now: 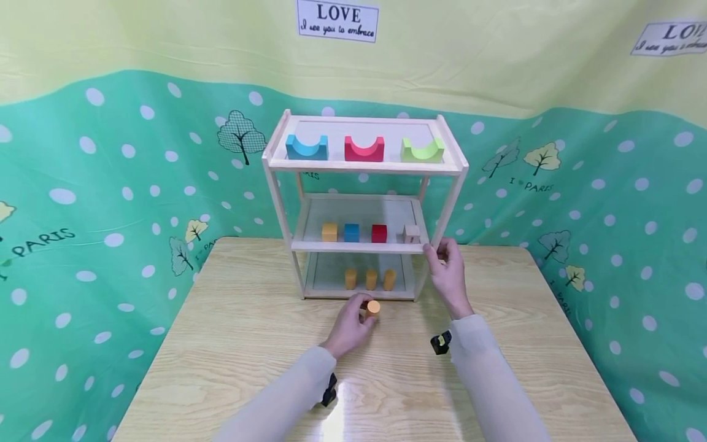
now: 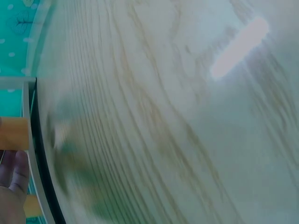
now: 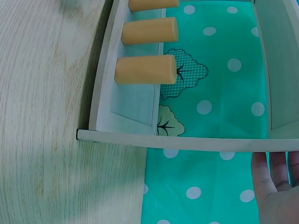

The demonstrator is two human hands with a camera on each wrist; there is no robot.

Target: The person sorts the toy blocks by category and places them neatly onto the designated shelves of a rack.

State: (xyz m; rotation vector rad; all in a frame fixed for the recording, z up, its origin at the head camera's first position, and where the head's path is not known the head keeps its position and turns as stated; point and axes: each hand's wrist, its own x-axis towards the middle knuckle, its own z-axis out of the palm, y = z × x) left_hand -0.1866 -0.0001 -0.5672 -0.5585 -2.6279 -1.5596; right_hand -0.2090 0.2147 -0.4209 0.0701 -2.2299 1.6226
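Note:
My left hand holds an orange wooden cylinder upright between thumb and fingers, just in front of the bottom shelf. The left wrist view catches that cylinder and some fingertips at its left edge. Three similar cylinders stand in a row on the bottom shelf of a white three-tier rack. At the rack's right side, my right hand grips the frame near the middle shelf's front corner, thumb in front. Its fingers touch the side rail in the right wrist view.
Yellow, blue, red and whitish cubes line the middle shelf. Blue, red and green arch blocks stand on the top shelf. The rack stands on a wooden table, with a patterned green cloth behind and at the sides.

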